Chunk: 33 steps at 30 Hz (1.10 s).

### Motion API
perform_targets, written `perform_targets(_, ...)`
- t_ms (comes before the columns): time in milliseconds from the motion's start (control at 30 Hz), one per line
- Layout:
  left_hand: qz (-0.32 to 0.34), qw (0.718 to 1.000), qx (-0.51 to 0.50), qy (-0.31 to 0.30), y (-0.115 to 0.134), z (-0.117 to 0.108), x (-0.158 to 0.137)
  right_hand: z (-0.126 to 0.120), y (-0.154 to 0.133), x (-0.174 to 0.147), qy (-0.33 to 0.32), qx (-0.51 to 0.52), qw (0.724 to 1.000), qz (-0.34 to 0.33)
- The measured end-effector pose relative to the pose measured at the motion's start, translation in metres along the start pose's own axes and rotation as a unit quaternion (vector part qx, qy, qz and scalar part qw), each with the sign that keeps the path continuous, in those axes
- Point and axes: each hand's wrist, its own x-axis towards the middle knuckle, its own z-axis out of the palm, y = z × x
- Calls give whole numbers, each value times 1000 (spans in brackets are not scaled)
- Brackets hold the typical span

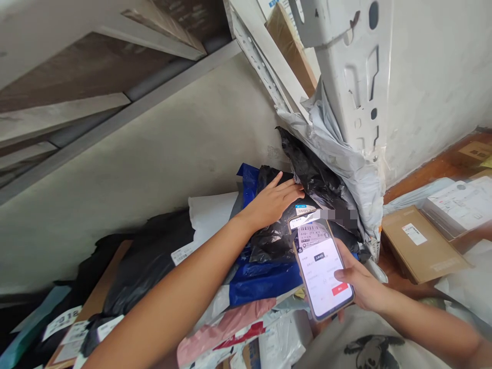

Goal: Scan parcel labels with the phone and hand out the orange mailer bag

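Observation:
My left hand reaches onto a black plastic mailer bag, its fingers stretched out and resting on the crinkled surface. A label with a barcode shows on that bag, partly covered by the smartphone. My right hand is wrapped round the phone, with the thumb on its lit screen near a red button. The upper part of the screen displays a camera picture of a label. Under the black bag lies a blue mailer bag. Another black plastic bag leans just beyond my left fingertips.
A white perforated shelf post rises beside the bags, with grey plastic around its lower part. Further parcels, including black bags and a pink bag, are piled along the shelf. Cardboard boxes sit at right. Above is another shelf.

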Motion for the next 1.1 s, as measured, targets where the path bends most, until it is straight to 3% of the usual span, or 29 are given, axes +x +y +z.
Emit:
perform_targets(767, 1, 1000, 8, -2, 1, -1, 1, 1, -7, -4, -6, -16, 1000, -2)
perform_targets(1100, 10, 1000, 9, 5, -1, -1, 1, -3, -14, -15, -77, -41, 996, -10)
